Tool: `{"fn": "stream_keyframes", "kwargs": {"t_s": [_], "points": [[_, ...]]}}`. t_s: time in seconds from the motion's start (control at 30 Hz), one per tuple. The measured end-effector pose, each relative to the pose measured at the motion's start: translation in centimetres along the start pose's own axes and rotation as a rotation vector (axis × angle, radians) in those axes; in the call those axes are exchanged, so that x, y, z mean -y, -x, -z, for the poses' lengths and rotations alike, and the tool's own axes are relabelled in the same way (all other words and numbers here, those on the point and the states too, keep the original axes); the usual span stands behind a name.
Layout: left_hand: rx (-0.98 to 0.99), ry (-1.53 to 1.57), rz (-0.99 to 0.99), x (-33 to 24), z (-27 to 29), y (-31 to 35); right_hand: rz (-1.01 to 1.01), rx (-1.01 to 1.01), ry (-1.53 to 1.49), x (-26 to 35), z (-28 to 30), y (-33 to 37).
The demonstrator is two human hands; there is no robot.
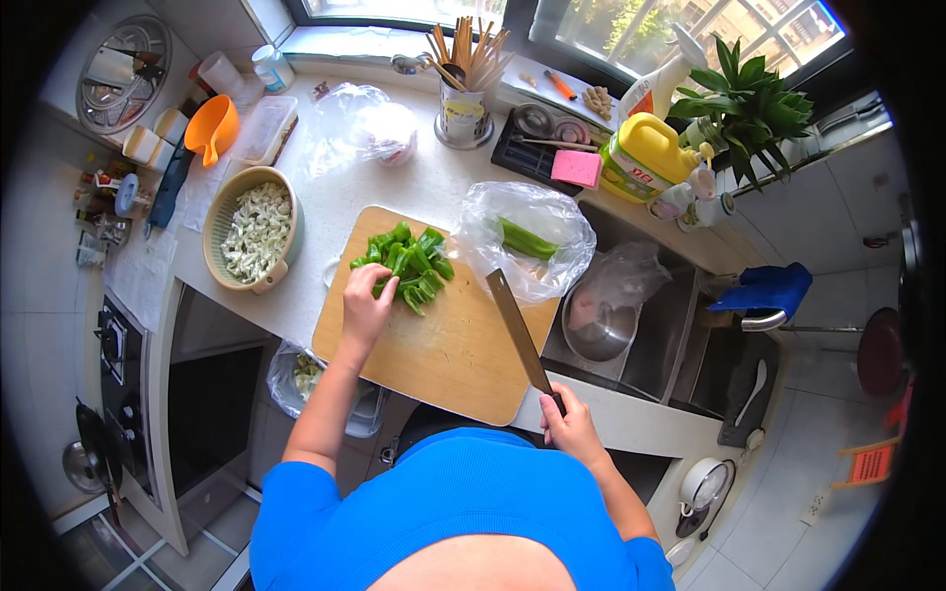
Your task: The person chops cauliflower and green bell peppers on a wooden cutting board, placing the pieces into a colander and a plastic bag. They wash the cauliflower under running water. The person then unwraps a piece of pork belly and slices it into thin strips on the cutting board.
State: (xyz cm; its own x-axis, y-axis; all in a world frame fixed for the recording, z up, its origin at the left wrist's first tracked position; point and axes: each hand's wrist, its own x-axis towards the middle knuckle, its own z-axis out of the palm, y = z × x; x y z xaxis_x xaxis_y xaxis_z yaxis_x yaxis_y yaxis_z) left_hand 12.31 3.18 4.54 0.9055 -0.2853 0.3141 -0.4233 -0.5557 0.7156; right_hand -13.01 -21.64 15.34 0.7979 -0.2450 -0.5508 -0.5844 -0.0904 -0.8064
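The left hand [368,303] bends its fingers against the lower edge of the chopped green pepper [408,260], though whether it pinches a piece I cannot tell; the right hand [569,424], lower right of centre, clasps a knife [516,329] whose long blade slants up and leftward; the pile lies up and left of that blade, the left hand nearer. Beneath is a cutting board [434,350] on a white counter [412,189]; a colander [215,231] stands at left, a sink [656,313] at right, a window [670,37] at the top.
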Motion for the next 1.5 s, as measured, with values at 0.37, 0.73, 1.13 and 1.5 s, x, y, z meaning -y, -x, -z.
{"fn": "stream_keyframes", "kwargs": {"t_s": [0.37,0.73,1.13,1.5], "points": [[0.261,-0.327,-0.374,1.2,-2.7,-2.5,0.554,-0.141,0.660,-4.0,-0.3,-1.3],[0.305,0.026,-0.399,-4.3,-4.5,-8.3,0.805,-0.121,0.875,-6.9,-3.1,-7.5],[0.617,0.801,0.533,-6.3,-11.0,-15.0,0.161,-0.301,-0.453,0.3,4.7,-20.2],[0.536,0.847,0.402,-11.0,-4.7,-18.1,0.489,-0.558,-0.035,5.7,8.1,-18.2]]}}
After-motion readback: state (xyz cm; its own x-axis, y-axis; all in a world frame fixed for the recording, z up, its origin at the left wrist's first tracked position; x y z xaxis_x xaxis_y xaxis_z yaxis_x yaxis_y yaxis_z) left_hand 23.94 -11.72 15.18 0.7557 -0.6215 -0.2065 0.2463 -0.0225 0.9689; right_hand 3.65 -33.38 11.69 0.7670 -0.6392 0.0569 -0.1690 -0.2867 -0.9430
